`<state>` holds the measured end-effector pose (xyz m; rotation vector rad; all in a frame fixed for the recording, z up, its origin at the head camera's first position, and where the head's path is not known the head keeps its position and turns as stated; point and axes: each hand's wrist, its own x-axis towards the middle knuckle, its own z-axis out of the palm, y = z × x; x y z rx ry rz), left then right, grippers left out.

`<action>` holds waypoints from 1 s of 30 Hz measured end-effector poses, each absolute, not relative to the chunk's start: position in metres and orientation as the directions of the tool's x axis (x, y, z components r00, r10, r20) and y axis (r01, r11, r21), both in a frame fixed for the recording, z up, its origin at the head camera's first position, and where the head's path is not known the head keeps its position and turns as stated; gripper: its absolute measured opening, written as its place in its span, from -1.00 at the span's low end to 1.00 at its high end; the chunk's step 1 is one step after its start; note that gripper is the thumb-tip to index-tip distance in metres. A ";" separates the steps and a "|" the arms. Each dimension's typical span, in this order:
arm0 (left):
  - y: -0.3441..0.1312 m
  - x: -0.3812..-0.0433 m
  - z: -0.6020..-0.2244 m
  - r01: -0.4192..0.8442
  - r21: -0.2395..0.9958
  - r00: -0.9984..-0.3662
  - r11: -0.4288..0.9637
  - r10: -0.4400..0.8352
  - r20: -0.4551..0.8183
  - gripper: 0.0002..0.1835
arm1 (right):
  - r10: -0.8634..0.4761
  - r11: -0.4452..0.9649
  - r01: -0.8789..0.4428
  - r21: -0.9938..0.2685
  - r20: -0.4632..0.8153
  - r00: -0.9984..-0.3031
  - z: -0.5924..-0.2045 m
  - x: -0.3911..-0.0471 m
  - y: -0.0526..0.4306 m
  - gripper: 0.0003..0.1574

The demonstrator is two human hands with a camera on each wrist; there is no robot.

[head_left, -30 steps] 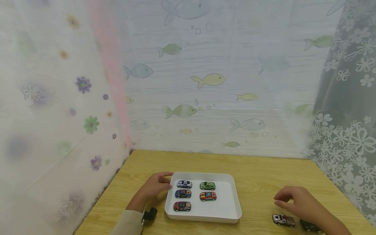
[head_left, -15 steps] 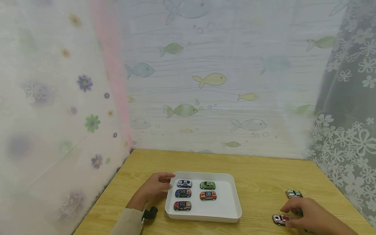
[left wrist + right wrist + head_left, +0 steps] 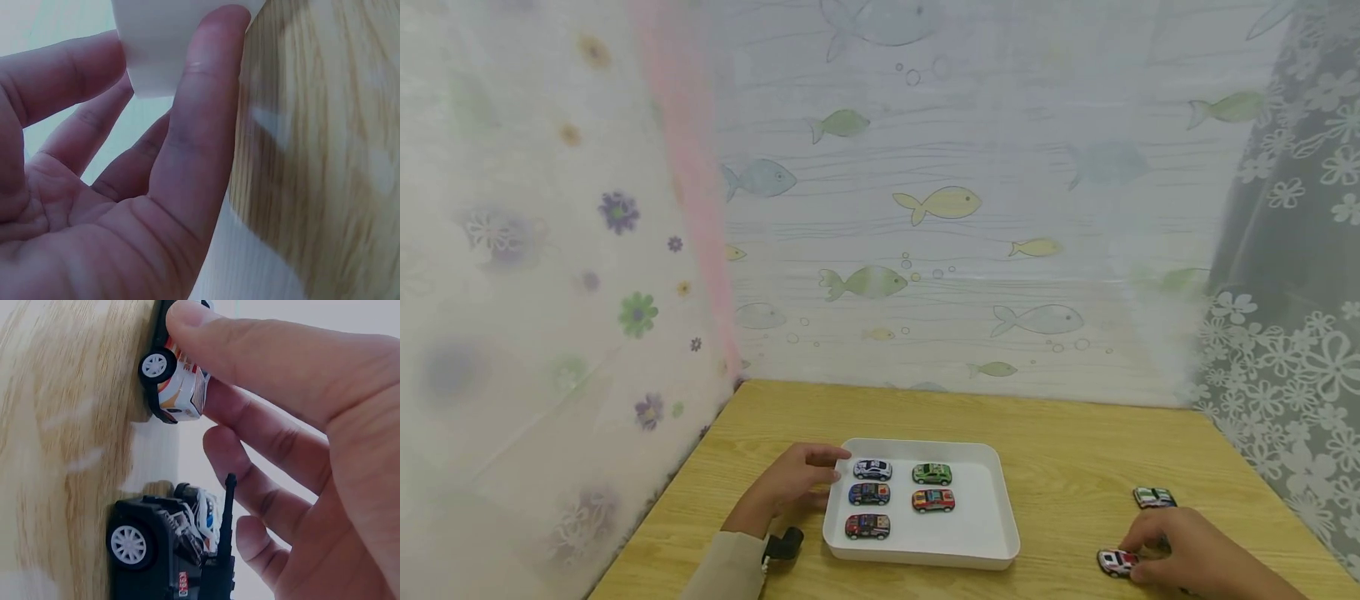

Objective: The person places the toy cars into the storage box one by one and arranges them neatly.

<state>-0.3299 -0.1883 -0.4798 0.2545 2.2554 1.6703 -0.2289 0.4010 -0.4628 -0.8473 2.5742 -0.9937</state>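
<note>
R fingers (image 3: 269, 428) pinch white/red toy car (image 3: 181, 392), partly hidden behind them; blk toy vehicle (image 3: 164, 550) near them, cut off at R-wrist view's edge. L fingers (image 3: 75, 65), relaxed, touch white tray (image 3: 153, 59), mostly outside L-wrist view.

Left hand (image 3: 796, 477): I'm resting its fingertips at the left rim of the white tray (image 3: 981, 508), my beige sleeve (image 3: 730, 568) showing behind it.
Left column of tray: a white-and-blue toy car (image 3: 872, 470) is sitting farthest, a blue toy car (image 3: 869, 494) is following, and a dark red toy car (image 3: 867, 526) is sitting nearest me.
Second column: a green toy car (image 3: 932, 474) is standing beyond a red-and-yellow toy car (image 3: 933, 500).
Right hand (image 3: 1183, 550): I'm pinching a white-and-red toy car (image 3: 1115, 562) on the wooden table (image 3: 1060, 450).
Beyond that hand: a white-and-green toy car (image 3: 1153, 497) is standing.
Backdrop: a fish-print curtain (image 3: 947, 342) is hanging behind the table.
</note>
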 end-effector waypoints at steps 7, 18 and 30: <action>-0.188 -0.331 -0.482 -0.072 0.966 -0.930 0.250 0.333 -0.156 -0.62 | -0.541 0.656 -0.355 -0.666 -0.087 -0.836 -0.460 -0.230 0.396 -0.78; -0.185 -0.331 -0.485 -0.079 0.968 -0.944 0.237 0.295 -0.149 -0.61 | -0.512 0.685 -0.383 -0.619 -0.035 -0.858 -0.458 -0.238 0.384 -0.73; -0.185 -0.332 -0.485 -0.063 0.968 -0.946 0.245 0.293 -0.136 -0.63 | -0.481 0.698 -0.350 -0.625 -0.047 -0.876 -0.457 -0.238 0.365 -0.74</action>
